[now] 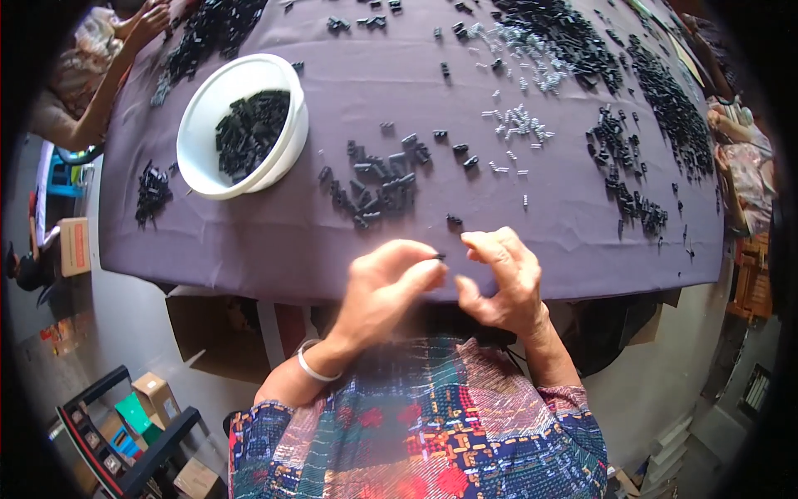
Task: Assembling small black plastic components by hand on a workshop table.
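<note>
Purple cloth covers the worktop [515, 224], strewn with black parts. Far left, a white bowl [199, 125] holds more black pieces. Near the edge, the left hand [386, 287] pinches a small black part [440, 257] beside the loosely curled, empty right hand [503, 279].

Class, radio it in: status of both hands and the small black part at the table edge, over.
Left hand pinching small black part at fingertips. Right hand open beside it, fingers curled, holding nothing visible. Loose black parts and white bowl lie beyond, nothing between.
</note>
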`<state>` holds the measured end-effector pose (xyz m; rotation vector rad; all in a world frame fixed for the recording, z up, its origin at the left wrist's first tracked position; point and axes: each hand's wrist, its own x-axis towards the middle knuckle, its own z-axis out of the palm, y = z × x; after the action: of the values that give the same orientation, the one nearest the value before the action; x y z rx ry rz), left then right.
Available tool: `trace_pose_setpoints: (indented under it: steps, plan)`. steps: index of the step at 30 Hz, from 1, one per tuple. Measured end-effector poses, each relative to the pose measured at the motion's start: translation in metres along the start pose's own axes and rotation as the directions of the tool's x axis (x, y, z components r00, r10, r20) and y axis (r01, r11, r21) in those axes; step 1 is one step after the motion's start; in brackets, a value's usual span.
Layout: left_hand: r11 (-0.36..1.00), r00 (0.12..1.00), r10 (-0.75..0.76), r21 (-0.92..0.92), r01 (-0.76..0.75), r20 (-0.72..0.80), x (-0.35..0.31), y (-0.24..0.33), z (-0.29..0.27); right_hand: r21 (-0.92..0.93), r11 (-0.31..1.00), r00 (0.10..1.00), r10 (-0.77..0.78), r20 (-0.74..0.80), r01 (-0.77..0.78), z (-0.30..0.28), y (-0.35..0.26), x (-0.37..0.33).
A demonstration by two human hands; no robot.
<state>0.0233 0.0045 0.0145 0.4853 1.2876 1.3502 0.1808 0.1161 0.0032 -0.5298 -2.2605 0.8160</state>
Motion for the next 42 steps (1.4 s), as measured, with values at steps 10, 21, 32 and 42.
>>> trace_pose_setpoints:
  steps: [10,21,32,42]
  plan:
    - [0.113,0.466,0.885,0.960,-0.258,0.021,0.028,0.107,-0.104,-0.475,0.800,0.923,0.247,-0.294,-0.366,-0.020,0.050,-0.004]
    - [-0.156,0.366,0.899,0.956,-0.247,0.241,0.044,0.092,-0.071,-0.552,0.761,0.928,0.180,-0.327,-0.342,-0.018,0.062,-0.004]
    - [-0.002,0.682,0.573,0.833,-0.553,0.455,0.064,-0.003,0.007,-0.386,0.921,0.980,-0.020,-0.199,-0.060,-0.015,0.054,-0.001]
    - [0.672,0.878,0.457,0.593,-0.444,0.139,0.048,0.001,0.015,-0.338,0.939,0.974,-0.017,-0.227,-0.063,-0.018,0.053,-0.003]
